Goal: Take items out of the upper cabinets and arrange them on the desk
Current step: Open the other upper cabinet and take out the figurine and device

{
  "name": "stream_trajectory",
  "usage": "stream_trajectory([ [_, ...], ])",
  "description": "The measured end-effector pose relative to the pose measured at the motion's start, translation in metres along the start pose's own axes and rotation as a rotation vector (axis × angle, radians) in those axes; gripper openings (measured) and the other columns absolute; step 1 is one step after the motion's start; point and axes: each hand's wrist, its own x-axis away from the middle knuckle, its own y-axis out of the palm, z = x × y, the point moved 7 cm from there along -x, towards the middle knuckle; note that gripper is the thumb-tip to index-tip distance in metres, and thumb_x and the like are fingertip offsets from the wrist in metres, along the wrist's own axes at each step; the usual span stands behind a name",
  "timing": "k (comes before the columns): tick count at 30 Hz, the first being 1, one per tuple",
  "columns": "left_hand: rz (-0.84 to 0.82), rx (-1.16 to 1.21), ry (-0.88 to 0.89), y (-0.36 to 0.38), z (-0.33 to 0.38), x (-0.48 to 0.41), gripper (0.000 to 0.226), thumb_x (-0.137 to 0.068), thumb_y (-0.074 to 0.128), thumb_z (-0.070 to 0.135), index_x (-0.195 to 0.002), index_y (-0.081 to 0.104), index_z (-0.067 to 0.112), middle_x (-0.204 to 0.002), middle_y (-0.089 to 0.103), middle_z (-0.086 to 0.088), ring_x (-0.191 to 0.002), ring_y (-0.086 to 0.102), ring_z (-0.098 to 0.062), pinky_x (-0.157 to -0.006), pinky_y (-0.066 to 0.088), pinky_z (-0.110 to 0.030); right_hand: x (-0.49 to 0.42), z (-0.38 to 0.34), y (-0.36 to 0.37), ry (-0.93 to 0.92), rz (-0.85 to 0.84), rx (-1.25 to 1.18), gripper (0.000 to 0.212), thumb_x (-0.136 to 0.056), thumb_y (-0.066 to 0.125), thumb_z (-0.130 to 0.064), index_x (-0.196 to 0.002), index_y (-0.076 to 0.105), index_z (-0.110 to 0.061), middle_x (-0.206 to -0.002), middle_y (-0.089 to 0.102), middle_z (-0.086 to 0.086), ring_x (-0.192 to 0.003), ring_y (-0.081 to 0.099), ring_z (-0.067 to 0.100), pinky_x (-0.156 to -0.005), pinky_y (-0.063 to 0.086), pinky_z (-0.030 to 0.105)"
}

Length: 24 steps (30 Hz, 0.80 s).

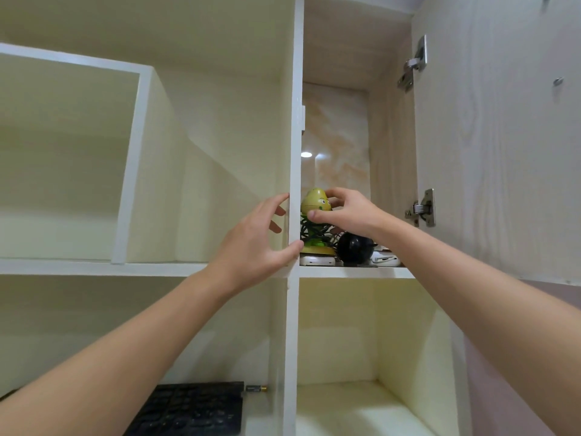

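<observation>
A yellow-green toy figure with a cartoon face stands on a green base inside the open upper cabinet, tangled in dark cable. My right hand grips the toy's head with thumb in front and fingers curled over its top. My left hand sits on the white vertical divider, thumb on the cabinet side, fingers on the other side. Beside the toy lie a round black object and flat white devices.
The cabinet door stands open at the right with two metal hinges. Below the shelf are open cubbies; a black keyboard and a small battery lie in the lower left one. Open cream cubbies fill the left.
</observation>
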Motion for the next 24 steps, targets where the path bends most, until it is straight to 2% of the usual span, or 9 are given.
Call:
stream_trajectory([
  [4,0.008,-0.003,0.0,0.0,-0.001,0.0,0.077,-0.08,0.07,0.049,-0.147,0.035,0.038,-0.119,0.054,0.017,-0.098,0.06,-0.002,-0.077,0.054,-0.035,0.005,-0.003,-0.002,-0.053,0.02,-0.059,0.062,-0.08,0.083,-0.032,-0.135,0.056,-0.021,-0.102,0.069,-0.011,-0.09,0.07,0.009,-0.089,0.059,0.036],
  [9,0.014,-0.008,0.006,0.0,-0.001,0.0,0.076,-0.083,0.074,0.045,-0.148,0.035,0.037,-0.12,0.054,0.017,-0.097,0.061,-0.002,-0.077,0.054,-0.035,0.01,-0.01,-0.003,-0.149,0.1,-0.149,0.048,-0.079,0.085,-0.025,-0.122,0.063,-0.022,-0.101,0.069,-0.008,-0.079,0.069,0.003,-0.066,0.055,0.016],
  [12,0.015,-0.01,0.013,0.001,-0.002,0.0,0.076,-0.083,0.074,0.045,-0.148,0.035,0.036,-0.12,0.055,0.017,-0.097,0.061,-0.002,-0.076,0.053,-0.032,0.011,-0.013,-0.009,-0.19,0.177,-0.151,0.049,-0.077,0.086,-0.029,-0.121,0.064,-0.022,-0.107,0.069,-0.005,-0.092,0.069,0.008,-0.074,0.055,0.018],
  [16,0.007,0.0,0.01,0.001,-0.004,-0.001,0.077,-0.083,0.074,0.045,-0.149,0.035,0.036,-0.119,0.056,0.016,-0.099,0.06,-0.002,-0.078,0.053,-0.031,0.018,-0.026,-0.025,-0.251,0.295,-0.188,0.052,-0.078,0.086,-0.028,-0.124,0.064,-0.022,-0.109,0.066,-0.004,-0.091,0.068,0.009,-0.071,0.054,0.014],
  [20,-0.007,-0.009,0.007,0.001,-0.002,-0.001,0.079,-0.084,0.074,0.045,-0.151,0.033,0.035,-0.121,0.056,0.015,-0.099,0.06,-0.002,-0.08,0.053,-0.031,0.031,-0.041,-0.038,-0.276,0.353,-0.199,0.054,-0.078,0.086,-0.03,-0.125,0.063,-0.022,-0.108,0.065,-0.007,-0.09,0.069,0.008,-0.077,0.059,0.021],
  [24,-0.024,-0.013,0.007,0.001,-0.001,0.0,0.08,-0.085,0.074,0.044,-0.153,0.032,0.032,-0.123,0.056,0.013,-0.1,0.06,-0.005,-0.082,0.053,-0.034,0.046,-0.048,-0.044,-0.283,0.353,-0.16,0.055,-0.077,0.086,-0.035,-0.125,0.064,-0.021,-0.111,0.066,-0.002,-0.092,0.069,0.009,-0.081,0.06,0.028],
])
